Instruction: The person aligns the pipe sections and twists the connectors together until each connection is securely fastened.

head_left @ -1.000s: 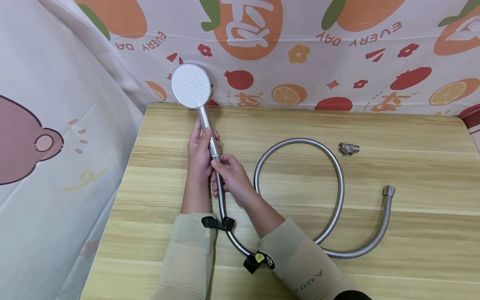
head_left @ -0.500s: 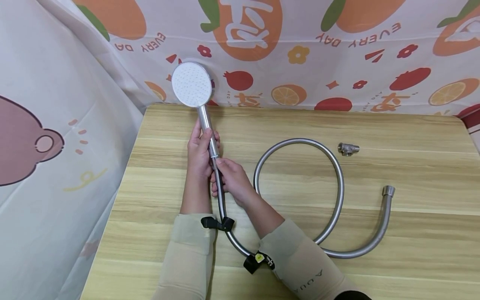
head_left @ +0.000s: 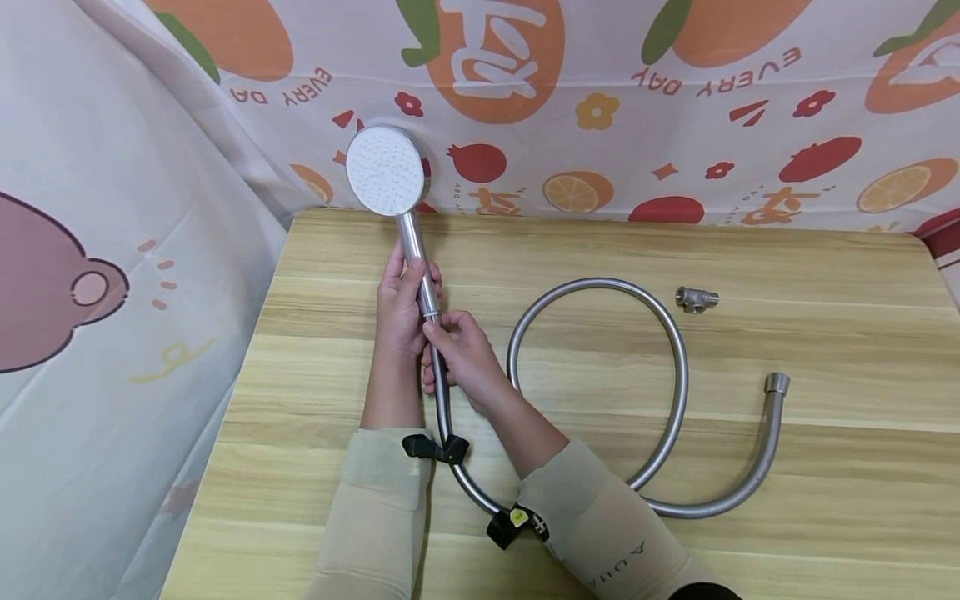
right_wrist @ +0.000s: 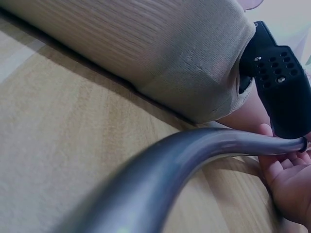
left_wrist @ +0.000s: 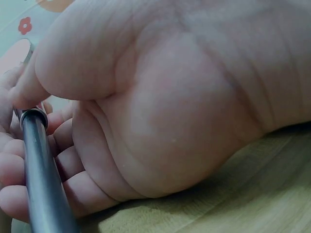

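In the head view, a chrome shower head (head_left: 386, 171) with a round white spray face points up at the far left of the table. My left hand (head_left: 397, 308) grips its metal handle (head_left: 420, 258), thumb across the front and fingers behind. Just below the handle's lower end, my right hand (head_left: 468, 354) pinches the top of a grey metal shower hose (head_left: 442, 408) between thumb and fingers. The left wrist view shows the hose (left_wrist: 41, 165) running up to a ring at the handle end. In the right wrist view, the hose (right_wrist: 194, 150) curves across toward the hands.
The hose loops once on the wooden table (head_left: 862, 333), and its free end has a metal nut (head_left: 777, 382). A small metal tee fitting (head_left: 697, 299) lies at the back right. A fruit-print cloth (head_left: 600, 150) hangs behind the table; a pale cloth (head_left: 187, 250) hangs left.
My right thumb slid off to the right along the hose top, then came back across it. The shower head shifted slightly right; the left hand keeps its grip.
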Demonstrator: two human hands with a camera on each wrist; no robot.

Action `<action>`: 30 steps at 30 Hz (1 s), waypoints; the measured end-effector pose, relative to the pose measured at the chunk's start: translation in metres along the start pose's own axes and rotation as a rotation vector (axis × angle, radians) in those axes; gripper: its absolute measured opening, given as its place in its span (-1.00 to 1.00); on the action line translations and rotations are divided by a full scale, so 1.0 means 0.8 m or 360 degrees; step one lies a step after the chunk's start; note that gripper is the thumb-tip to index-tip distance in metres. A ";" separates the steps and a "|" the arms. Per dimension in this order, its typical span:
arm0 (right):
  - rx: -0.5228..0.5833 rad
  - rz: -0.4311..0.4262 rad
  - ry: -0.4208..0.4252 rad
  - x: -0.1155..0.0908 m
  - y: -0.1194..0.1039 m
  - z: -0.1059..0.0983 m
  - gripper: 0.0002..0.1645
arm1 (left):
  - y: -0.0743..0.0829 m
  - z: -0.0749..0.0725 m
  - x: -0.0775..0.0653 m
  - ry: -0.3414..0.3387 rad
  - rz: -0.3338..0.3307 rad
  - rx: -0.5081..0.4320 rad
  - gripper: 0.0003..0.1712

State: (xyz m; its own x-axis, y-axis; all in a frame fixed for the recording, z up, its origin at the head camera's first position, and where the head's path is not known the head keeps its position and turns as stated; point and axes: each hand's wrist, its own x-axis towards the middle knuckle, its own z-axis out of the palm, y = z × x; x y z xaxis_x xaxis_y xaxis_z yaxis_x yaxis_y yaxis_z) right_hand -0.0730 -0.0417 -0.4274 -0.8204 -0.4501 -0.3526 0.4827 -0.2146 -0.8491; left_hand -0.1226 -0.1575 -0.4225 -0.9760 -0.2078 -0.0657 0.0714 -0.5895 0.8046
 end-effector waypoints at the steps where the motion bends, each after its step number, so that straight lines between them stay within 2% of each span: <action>1: -0.0011 0.0000 -0.0006 0.000 0.000 0.000 -0.67 | 0.000 0.000 0.000 0.0005 0.0004 0.0001 -0.41; 6: -0.0024 0.0018 -0.0011 -0.001 -0.001 -0.001 -0.58 | 0.000 0.001 0.000 0.0029 0.0024 0.0040 -0.41; 14: 0.0032 0.0027 0.0011 0.002 0.001 0.001 -0.58 | 0.001 0.001 0.000 0.0021 0.0016 0.0035 -0.42; 21: -0.0017 0.0010 0.0002 0.000 -0.001 0.000 -0.68 | 0.000 0.000 0.001 0.0028 0.0001 0.0044 -0.42; 30: 0.0001 0.0030 0.0019 -0.001 -0.002 0.000 -0.66 | 0.000 0.000 0.000 0.0010 0.0014 0.0058 -0.42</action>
State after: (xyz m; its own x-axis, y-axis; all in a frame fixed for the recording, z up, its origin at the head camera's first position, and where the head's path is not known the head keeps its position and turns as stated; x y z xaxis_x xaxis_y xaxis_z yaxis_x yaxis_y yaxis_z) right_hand -0.0729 -0.0410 -0.4256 -0.8146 -0.4438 -0.3734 0.4985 -0.2066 -0.8419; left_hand -0.1229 -0.1574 -0.4225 -0.9740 -0.2178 -0.0622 0.0722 -0.5589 0.8261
